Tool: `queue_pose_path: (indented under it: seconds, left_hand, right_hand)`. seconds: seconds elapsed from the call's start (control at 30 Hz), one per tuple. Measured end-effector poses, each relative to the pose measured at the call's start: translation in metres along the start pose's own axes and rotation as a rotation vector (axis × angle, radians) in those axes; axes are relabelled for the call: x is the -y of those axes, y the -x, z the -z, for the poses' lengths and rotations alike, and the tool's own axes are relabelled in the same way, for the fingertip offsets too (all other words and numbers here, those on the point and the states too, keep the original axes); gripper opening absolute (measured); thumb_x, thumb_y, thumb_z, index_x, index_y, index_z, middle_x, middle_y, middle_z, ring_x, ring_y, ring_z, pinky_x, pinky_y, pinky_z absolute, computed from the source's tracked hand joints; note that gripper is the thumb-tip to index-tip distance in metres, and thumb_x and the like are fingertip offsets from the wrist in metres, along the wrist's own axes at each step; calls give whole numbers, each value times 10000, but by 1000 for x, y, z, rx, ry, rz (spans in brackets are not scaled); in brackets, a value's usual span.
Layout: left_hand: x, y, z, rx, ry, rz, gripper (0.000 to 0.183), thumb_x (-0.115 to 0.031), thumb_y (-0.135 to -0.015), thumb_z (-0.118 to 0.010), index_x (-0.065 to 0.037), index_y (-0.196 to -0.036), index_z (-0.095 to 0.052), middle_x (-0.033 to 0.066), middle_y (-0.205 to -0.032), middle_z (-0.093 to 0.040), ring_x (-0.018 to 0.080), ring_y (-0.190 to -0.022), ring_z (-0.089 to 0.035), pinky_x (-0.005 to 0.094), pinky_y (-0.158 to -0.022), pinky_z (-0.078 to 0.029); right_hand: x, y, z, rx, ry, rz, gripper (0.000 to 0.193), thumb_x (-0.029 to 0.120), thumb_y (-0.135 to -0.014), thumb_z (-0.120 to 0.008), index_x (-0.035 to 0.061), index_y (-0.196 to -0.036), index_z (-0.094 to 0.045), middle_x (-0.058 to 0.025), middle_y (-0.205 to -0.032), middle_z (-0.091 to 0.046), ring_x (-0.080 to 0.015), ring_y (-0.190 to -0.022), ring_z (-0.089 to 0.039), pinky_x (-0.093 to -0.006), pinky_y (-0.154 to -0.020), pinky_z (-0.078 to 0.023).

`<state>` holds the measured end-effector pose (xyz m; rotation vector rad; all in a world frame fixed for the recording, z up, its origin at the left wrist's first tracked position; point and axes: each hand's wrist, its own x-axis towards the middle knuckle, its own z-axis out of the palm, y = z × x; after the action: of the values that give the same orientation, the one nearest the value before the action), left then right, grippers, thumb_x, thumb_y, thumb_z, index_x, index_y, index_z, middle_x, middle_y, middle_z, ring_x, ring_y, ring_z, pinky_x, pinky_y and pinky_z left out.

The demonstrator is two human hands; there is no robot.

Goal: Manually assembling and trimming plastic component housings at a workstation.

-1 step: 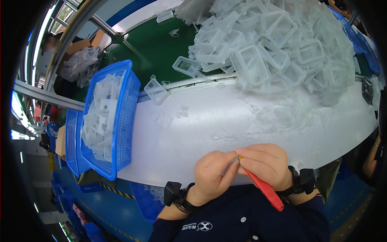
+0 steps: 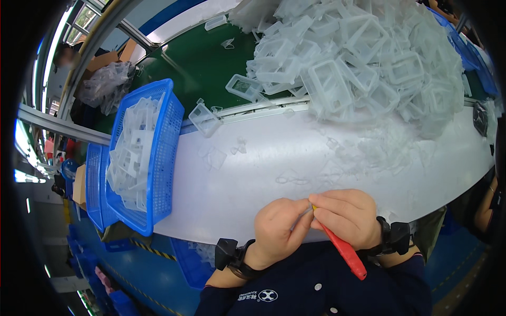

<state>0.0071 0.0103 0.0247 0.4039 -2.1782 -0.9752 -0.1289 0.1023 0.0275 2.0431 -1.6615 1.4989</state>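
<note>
At the near edge of the white work surface (image 2: 232, 195), my two hands meet at the fingertips. My right hand (image 2: 348, 213) is closed around a slim red-handled tool (image 2: 346, 253); its handle slants down toward my body, and a bit of yellow shows at its upper end. The working tip is hidden by my fingers. My left hand (image 2: 282, 224) pinches a small translucent plastic piece (image 2: 304, 211), mostly covered by thumb and fingers. Tool and piece come together between the hands; whether they touch, I cannot tell.
A big heap of translucent plastic frames (image 2: 363, 63) stands at the far right. Left is a blue basket (image 2: 163, 158) full of similar parts. One loose frame (image 2: 204, 120) leans at the ledge, and thin plastic scraps (image 2: 291, 178) lie beyond my hands. A metal post (image 2: 84, 58) rises far left.
The lower end of the red handle has swung slightly left and down toward my body, as my right hand turned a little. My left hand stays almost where it was.
</note>
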Motion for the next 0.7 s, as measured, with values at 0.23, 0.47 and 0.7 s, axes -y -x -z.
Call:
queue_pose_path:
  seconds: [0.23,0.47,0.7]
  left_hand:
    - [-4,1,10,146,147,187,141,-17,-745,-612,-5,-886,-607,69,-651,-547,190,-564,-513,267,-528,-388]
    - [8,5,14,51,515,237,220,-57,-832,-519,2,-1040,-557,103,-1010,-515,164,-958,-475,286,-841,-350]
    - [14,8,0,-13,779,329,269,-76,-844,-521,0,-1101,-506,93,-1000,-485,171,-966,-450,305,-879,-336]
  right_hand:
    - [-14,-5,13,-94,45,7,166,80,-719,-674,7,-824,-567,-134,-899,-626,-236,-726,-610,-310,-604,-492]
    - [-29,19,35,35,-909,-912,73,39,-791,-581,-1,-848,-602,-164,-1037,-577,-229,-890,-582,-293,-750,-450]
    - [3,16,15,153,-1003,-694,77,53,-752,-640,21,-817,-616,-108,-989,-581,-200,-802,-569,-287,-657,-457]
